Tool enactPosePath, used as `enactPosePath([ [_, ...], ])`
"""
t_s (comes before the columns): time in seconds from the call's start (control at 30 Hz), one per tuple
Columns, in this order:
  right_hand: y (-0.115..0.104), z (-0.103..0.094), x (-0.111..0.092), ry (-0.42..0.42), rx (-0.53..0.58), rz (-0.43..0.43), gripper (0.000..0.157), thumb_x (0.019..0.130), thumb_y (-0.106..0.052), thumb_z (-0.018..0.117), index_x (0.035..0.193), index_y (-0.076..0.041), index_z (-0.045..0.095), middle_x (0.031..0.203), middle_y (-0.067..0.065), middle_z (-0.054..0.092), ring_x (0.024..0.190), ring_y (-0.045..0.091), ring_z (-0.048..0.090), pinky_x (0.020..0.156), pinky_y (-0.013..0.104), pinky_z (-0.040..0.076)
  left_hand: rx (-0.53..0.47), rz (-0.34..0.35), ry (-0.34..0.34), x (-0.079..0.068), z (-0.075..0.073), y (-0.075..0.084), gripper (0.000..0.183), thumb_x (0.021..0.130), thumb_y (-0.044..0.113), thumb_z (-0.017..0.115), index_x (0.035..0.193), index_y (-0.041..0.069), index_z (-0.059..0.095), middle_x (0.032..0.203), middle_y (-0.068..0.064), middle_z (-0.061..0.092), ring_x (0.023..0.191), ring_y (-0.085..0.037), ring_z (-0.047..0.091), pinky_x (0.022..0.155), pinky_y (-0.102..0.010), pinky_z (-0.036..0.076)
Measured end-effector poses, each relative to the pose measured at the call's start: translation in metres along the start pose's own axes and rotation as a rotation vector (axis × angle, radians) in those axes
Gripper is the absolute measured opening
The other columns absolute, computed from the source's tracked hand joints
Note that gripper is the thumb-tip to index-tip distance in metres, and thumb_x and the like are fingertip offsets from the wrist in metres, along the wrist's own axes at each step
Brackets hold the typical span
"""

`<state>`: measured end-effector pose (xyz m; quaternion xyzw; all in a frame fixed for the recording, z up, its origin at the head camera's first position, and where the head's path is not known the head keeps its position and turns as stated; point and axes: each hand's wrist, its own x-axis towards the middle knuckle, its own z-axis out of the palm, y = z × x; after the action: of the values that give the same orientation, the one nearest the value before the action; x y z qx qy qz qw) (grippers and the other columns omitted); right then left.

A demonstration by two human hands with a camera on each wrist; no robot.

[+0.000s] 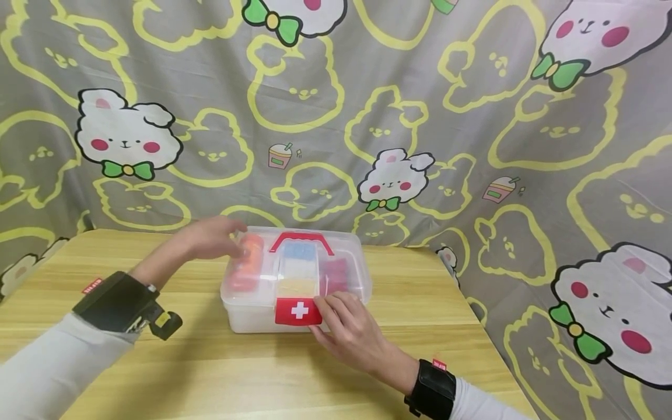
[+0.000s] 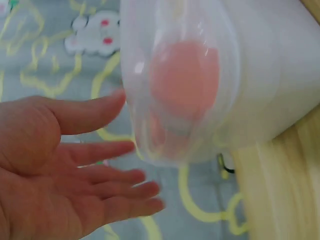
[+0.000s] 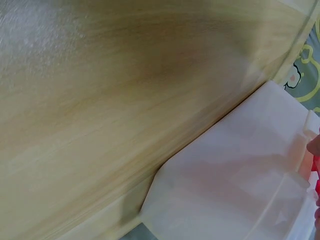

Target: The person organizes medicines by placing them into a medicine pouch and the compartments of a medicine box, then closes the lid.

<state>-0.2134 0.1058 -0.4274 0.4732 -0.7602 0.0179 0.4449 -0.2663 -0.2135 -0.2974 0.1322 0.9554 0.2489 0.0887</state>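
Note:
A clear-lidded plastic first-aid box (image 1: 252, 319) stands on the table, its lid down. A red latch (image 1: 286, 312) with a white cross is on its front, and a red handle (image 1: 304, 235) lies flat on top. My right hand (image 1: 353, 331) pinches the latch's right edge, thumb low and fingers above; the right wrist view catches only fingertips at its edge. By the lid's left back corner is my left hand (image 1: 212, 238), fingers extended and thumb apart in the left wrist view. Through the lid show an orange item (image 1: 245, 271), pale packs and a dark pink item (image 1: 335, 275).
The box stands toward the back of the wood-grain table (image 1: 226, 373). Behind and beside the table hangs a grey curtain (image 1: 325, 134) with cartoon rabbits. Each wrist wears a black strap, the left one (image 1: 110, 303) with a small camera mount.

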Motion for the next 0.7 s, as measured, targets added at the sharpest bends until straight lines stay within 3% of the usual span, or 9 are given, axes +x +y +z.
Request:
enactPosePath([
  [0.13,-0.001,-0.001,-0.001,0.001,0.011,0.016,0.064,0.072,-0.036,0.090,0.122,-0.002,0.069,0.106,0.008,0.071,0.098,0.021,0.063,0.089,0.032,0.056,0.092,0.104,0.158,-0.011,0.017,0.027,0.037,0.091,0.018,0.073,0.121,-0.003,0.068,0.115,-0.022,0.071,0.091,-0.032,0.066,0.080,-0.046,0.057],
  [0.23,0.000,-0.001,-0.001,0.006,0.041,0.021,0.062,0.073,-0.034,0.090,0.122,-0.002,0.068,0.106,0.009,0.071,0.098,0.022,0.063,0.090,0.032,0.055,0.147,0.175,0.196,-0.025,0.034,0.046,0.032,0.088,0.014,0.077,0.116,0.000,0.072,0.110,-0.016,0.074,0.092,-0.028,0.068,0.080,-0.043,0.059],
  [0.37,0.002,0.000,-0.001,0.021,0.079,0.017,0.058,0.076,-0.030,0.088,0.121,-0.001,0.067,0.106,0.009,0.069,0.098,0.024,0.061,0.091,0.033,0.053,0.226,0.201,0.216,-0.041,0.055,0.060,0.055,0.081,0.021,0.086,0.128,0.000,0.066,0.122,-0.021,0.070,0.111,-0.039,0.067,0.088,-0.050,0.059],
  [0.47,0.003,0.000,-0.001,0.024,0.085,0.020,0.055,0.078,-0.029,0.086,0.122,-0.001,0.067,0.106,0.009,0.069,0.099,0.024,0.061,0.091,0.033,0.053,0.296,0.201,0.260,-0.047,0.069,0.062,0.073,0.076,0.030,0.090,0.136,0.001,0.060,0.130,-0.025,0.064,0.116,-0.043,0.064,0.087,-0.053,0.059],
  [0.7,0.003,-0.001,0.001,0.084,0.160,0.058,0.038,0.089,-0.024,0.075,0.118,0.000,0.069,0.103,0.008,0.070,0.098,0.024,0.061,0.088,0.034,0.052,0.469,0.332,0.483,-0.049,0.097,0.056,0.084,0.065,0.039,0.095,0.130,-0.001,0.061,0.117,-0.024,0.066,0.099,-0.037,0.060,0.090,-0.053,0.055],
])
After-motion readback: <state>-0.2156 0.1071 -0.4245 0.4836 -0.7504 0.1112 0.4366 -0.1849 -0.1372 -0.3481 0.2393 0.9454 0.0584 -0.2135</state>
